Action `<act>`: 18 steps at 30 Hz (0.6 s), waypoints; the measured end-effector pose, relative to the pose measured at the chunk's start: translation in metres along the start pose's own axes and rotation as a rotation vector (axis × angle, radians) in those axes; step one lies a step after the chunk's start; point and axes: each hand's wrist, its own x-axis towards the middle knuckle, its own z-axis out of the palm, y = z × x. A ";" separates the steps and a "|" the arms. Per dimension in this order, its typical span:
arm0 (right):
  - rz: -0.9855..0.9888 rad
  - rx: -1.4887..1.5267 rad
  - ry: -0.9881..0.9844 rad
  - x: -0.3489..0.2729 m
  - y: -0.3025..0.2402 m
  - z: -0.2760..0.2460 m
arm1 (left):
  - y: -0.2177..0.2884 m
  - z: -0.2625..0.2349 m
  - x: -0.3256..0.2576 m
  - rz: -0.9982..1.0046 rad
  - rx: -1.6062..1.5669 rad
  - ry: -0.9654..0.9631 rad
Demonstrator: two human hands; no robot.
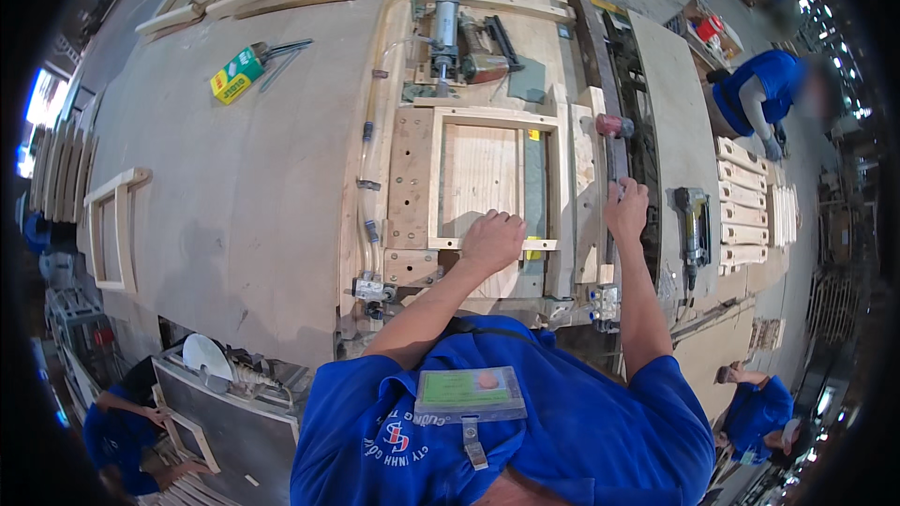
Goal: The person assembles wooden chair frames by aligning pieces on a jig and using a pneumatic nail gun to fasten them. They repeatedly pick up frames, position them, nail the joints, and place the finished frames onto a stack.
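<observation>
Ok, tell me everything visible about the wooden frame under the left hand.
The frame is a pale, bare wood rectangle of four thin rails, open in the middle. It lies flat in a jig on the workbench, with a plywood panel showing through the opening. The left hand rests on its near rail. The right hand is off it, on a bar to the right.

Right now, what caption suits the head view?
Left hand presses a wooden frame in a bench jig while right hand grips a mallet handle.

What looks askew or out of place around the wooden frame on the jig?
Nothing stands out. The pale wooden rectangular frame sits square in the plywood jig. The left hand rests on its near rail; the right hand grips the red-headed mallet beside it.
</observation>
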 end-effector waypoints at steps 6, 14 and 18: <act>0.091 0.158 -0.024 0.012 -0.018 0.001 | 0.010 0.000 -0.001 -0.021 -0.054 -0.012; -0.183 1.030 -0.127 0.008 -0.168 -0.106 | -0.002 -0.006 0.000 -0.056 -0.016 -0.097; -0.475 1.248 -0.027 0.013 -0.232 -0.124 | -0.003 -0.003 -0.008 -0.032 -0.041 0.031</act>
